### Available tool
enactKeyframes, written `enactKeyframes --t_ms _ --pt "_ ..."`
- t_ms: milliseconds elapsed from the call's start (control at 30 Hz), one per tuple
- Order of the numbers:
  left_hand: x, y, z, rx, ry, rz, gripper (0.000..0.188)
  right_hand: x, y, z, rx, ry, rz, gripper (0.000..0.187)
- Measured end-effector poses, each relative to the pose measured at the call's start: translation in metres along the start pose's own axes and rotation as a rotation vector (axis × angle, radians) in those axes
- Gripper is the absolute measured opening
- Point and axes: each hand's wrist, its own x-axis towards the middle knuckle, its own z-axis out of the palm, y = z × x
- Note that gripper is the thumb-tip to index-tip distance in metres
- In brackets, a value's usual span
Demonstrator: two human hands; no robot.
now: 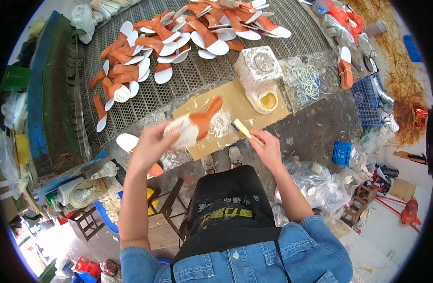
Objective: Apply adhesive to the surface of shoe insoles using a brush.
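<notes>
My left hand [151, 145], blurred by motion, grips a shoe insole [203, 123] by its white end, with the orange-brown end pointing away to the upper right. In my right hand [267, 148] is a small brush [243, 128] with a pale handle and dark bristles. The bristles are near the insole but apart from it. Beneath both lies a brown cardboard sheet [228, 96] smeared with white residue. On its far right part stands a crusted white glue container [258, 70], its front cup holding yellowish glue [268, 100]. Another insole [127, 142] lies beside my left hand.
A large heap of orange-and-white insoles [155, 42] covers the far metal mesh table [178, 92]. Rubber bands [307, 80] and a bundled insole stack [344, 68] lie at right, near a blue basket [366, 101]. Plastic bags [315, 181] fill the floor at right; a wooden stool [167, 221] stands left.
</notes>
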Motion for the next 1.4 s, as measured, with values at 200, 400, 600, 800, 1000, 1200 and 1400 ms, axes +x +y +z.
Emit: enactKeyframes --t_ms 200,400,600,800,1000,1200,1400 --pt "0.122 0.127 0.037 0.208 0.455 0.785 0.047 -0.012 -0.023 0.011 0.096 -0.024 0.027 0.027" --pt "0.120 0.004 0.040 0.315 0.235 0.479 0.046 -0.009 -0.019 0.024 0.197 -0.180 0.175 0.028" --pt "0.049 -0.167 -0.085 0.856 0.876 0.151 0.064 -0.010 -0.012 0.026 0.278 -0.330 0.302 0.022" --pt "0.015 -0.217 -0.154 0.911 0.629 -0.228 0.035 -0.009 -0.016 0.025 0.222 -0.236 0.185 0.022" --pt "-0.021 -0.168 -0.177 0.926 0.627 0.138 0.027 0.034 -0.011 -0.078 -0.266 0.223 0.155 0.027" --pt "-0.024 -0.101 -0.157 0.809 0.554 0.041 0.018 0.056 0.009 -0.072 -0.541 0.171 0.046 0.024" --pt "-0.055 -0.069 -0.123 0.289 0.560 0.064 0.018 0.057 0.022 -0.089 -0.067 0.129 0.225 0.024"
